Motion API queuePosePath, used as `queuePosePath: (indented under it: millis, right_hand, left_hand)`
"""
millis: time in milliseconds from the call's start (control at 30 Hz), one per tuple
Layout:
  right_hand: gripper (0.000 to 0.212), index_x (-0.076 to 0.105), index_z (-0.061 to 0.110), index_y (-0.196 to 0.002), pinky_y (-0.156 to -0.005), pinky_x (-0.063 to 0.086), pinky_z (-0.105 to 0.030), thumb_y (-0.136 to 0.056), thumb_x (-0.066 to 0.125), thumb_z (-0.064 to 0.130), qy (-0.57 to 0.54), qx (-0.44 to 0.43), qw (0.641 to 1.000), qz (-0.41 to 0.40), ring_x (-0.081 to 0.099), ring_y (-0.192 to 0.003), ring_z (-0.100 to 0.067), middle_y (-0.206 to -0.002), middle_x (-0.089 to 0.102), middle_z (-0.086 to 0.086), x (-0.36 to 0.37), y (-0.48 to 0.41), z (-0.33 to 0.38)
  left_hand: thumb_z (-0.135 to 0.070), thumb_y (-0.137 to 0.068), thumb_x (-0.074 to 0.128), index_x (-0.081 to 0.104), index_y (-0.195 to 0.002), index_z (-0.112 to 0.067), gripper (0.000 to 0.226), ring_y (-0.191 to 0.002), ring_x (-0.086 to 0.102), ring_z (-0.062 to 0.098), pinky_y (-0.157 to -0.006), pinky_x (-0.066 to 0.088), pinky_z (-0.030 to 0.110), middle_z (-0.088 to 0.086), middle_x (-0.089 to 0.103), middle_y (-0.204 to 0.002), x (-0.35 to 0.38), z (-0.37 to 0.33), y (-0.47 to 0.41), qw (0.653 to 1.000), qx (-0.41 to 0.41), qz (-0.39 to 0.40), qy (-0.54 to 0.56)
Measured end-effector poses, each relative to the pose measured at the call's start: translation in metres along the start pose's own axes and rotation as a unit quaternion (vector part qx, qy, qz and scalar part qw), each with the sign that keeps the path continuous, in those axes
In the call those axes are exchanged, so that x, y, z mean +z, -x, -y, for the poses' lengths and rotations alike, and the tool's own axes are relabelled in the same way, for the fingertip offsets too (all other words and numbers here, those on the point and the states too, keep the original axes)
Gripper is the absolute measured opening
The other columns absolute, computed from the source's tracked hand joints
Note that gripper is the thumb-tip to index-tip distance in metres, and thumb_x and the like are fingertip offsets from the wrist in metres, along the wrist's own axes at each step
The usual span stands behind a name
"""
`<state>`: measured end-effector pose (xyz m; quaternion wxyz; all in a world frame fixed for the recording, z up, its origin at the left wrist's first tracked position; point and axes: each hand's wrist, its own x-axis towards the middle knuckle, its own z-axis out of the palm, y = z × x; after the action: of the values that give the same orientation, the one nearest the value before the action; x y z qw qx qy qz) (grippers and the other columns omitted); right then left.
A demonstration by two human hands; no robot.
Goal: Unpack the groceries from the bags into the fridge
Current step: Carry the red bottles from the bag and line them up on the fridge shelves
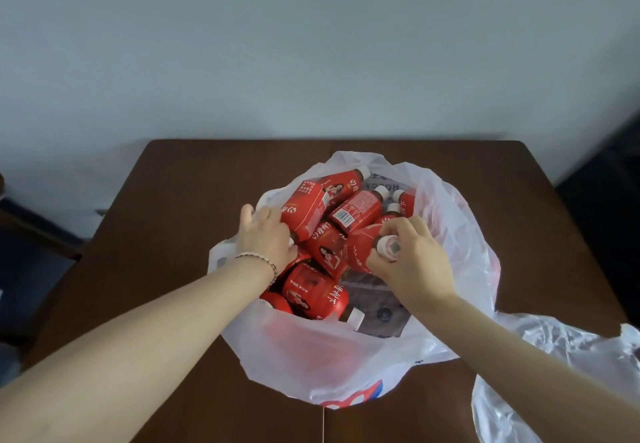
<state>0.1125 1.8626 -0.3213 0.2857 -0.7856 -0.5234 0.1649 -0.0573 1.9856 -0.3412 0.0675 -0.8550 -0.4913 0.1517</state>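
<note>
The bag (329, 356) stands open in the middle of the counter (180, 200), its mouth packed with red bottles (311, 290) lying crosswise and touching. The left hand (266, 238) grips the top-left bottle (304, 214) at the left rim. The right hand (412, 262) pinches the capped bottle (363, 248) by its neck, so both hands block the opening. 1 gap shows inside the bag's near right part. A crumpled second bag (554, 373) covers the counter's near right corner; its left side is bare.

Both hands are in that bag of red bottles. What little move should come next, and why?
Probably lift the right hand straight up: it pinches a red bottle by its white-capped neck, atop the pile in the open white bag; nothing visibly lies over it.
</note>
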Motion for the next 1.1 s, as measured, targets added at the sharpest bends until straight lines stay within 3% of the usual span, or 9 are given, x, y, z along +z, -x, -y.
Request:
queuePosePath:
  millis: [100, 233, 333, 433, 567, 633, 767, 900, 1100]
  right_hand:
    - [0.023, 0.057, 0.022, -0.101, -0.07, 0.05, -0.023, -0.082, 0.064, 0.033, 0.048, -0.005, 0.998, 0.035, 0.052, -0.084, -0.011, -0.101, 0.043, 0.011, -0.002, 0.015, -0.001]
    - [0.012, 0.053, 0.019, -0.081, -0.069, 0.049, -0.026, -0.082, 0.059, 0.03, 0.068, 0.007, 0.996, 0.065, 0.054, -0.077, -0.016, -0.09, 0.048, 0.007, 0.003, 0.039, -0.013]
    - [0.018, 0.051, 0.021, -0.082, -0.071, 0.049, -0.023, -0.088, 0.054, 0.039, 0.078, 0.02, 0.995, 0.065, 0.056, -0.079, -0.013, -0.087, 0.05, 0.01, 0.0, 0.052, -0.024]
    - [0.023, 0.052, 0.024, -0.103, -0.074, 0.048, -0.021, -0.09, 0.05, 0.042, 0.098, -0.003, 0.992, 0.085, 0.059, -0.085, -0.012, -0.099, 0.058, 0.009, -0.007, 0.062, -0.031]
    - [0.067, 0.036, 0.028, -0.134, -0.085, 0.047, -0.023, -0.077, 0.052, 0.06, 0.091, -0.081, 0.982, 0.145, 0.06, -0.103, -0.014, -0.12, 0.057, 0.01, -0.013, 0.074, -0.043]
    - [0.077, 0.035, 0.03, -0.135, -0.08, 0.052, -0.027, -0.068, 0.045, 0.067, 0.078, -0.114, 0.981, 0.136, 0.063, -0.098, -0.016, -0.115, 0.062, 0.007, -0.008, 0.081, -0.049]
    - [0.067, 0.037, 0.033, -0.129, -0.055, 0.055, -0.027, -0.071, 0.048, 0.064, 0.083, -0.145, 0.984, 0.064, 0.066, -0.071, -0.015, -0.089, 0.066, 0.005, 0.007, 0.09, -0.056]
    - [0.054, 0.046, 0.028, -0.115, -0.039, 0.047, -0.025, -0.071, 0.044, 0.059, 0.096, -0.153, 0.984, -0.008, 0.06, -0.055, -0.016, -0.07, 0.06, 0.003, 0.013, 0.089, -0.046]
    - [0.041, 0.046, 0.028, -0.108, -0.041, 0.045, -0.023, -0.081, 0.043, 0.059, 0.121, -0.177, 0.977, -0.007, 0.059, -0.055, -0.015, -0.067, 0.059, 0.004, 0.019, 0.081, -0.036]
  left_hand:
    - [-0.051, -0.082, 0.049, 0.063, -0.1, -0.019, 0.039, -0.121, 0.033, 0.019, -0.107, 0.011, 0.041, -0.002, 0.048, -0.117, -0.013, -0.007, 0.009, 0.993, -0.007, -0.075, 0.092]
    - [-0.058, -0.077, 0.051, 0.06, -0.102, -0.02, 0.046, -0.106, 0.046, 0.02, -0.092, 0.024, 0.035, -0.003, 0.054, -0.108, -0.057, -0.029, 0.029, 0.984, 0.038, -0.124, 0.121]
    - [-0.057, -0.081, 0.045, 0.057, -0.097, -0.019, 0.043, -0.088, 0.054, 0.02, -0.072, 0.029, 0.03, -0.001, 0.057, -0.101, -0.067, -0.052, 0.055, 0.984, 0.103, -0.084, 0.117]
    - [-0.053, -0.085, 0.047, 0.052, -0.099, -0.016, 0.039, -0.085, 0.056, 0.022, -0.067, 0.029, 0.03, 0.001, 0.056, -0.102, -0.058, -0.079, 0.076, 0.975, 0.168, -0.019, 0.143]
    - [-0.047, -0.086, 0.054, 0.047, -0.106, -0.015, 0.039, -0.087, 0.057, 0.021, -0.065, 0.04, 0.029, 0.002, 0.049, -0.105, -0.053, -0.096, 0.082, 0.963, 0.165, 0.034, 0.211]
    - [-0.045, -0.086, 0.055, 0.047, -0.106, -0.015, 0.037, -0.087, 0.055, 0.02, -0.067, 0.042, 0.028, 0.002, 0.048, -0.106, -0.054, -0.098, 0.085, 0.956, 0.17, 0.047, 0.233]
    - [-0.034, -0.084, 0.056, 0.038, -0.096, -0.019, 0.026, -0.079, 0.049, 0.013, -0.068, 0.043, 0.023, 0.001, 0.038, -0.105, -0.051, -0.093, 0.094, 0.935, 0.2, 0.095, 0.277]
    - [-0.023, -0.086, 0.052, 0.037, -0.088, -0.017, 0.016, -0.075, 0.047, 0.015, -0.066, 0.043, 0.024, -0.001, 0.037, -0.097, -0.049, -0.085, 0.097, 0.907, 0.171, 0.144, 0.356]
    - [-0.006, -0.086, 0.049, 0.062, -0.088, -0.012, 0.015, -0.088, 0.064, 0.02, -0.084, 0.055, 0.036, 0.007, 0.064, -0.089, -0.038, -0.065, 0.095, 0.824, 0.038, 0.18, 0.536]
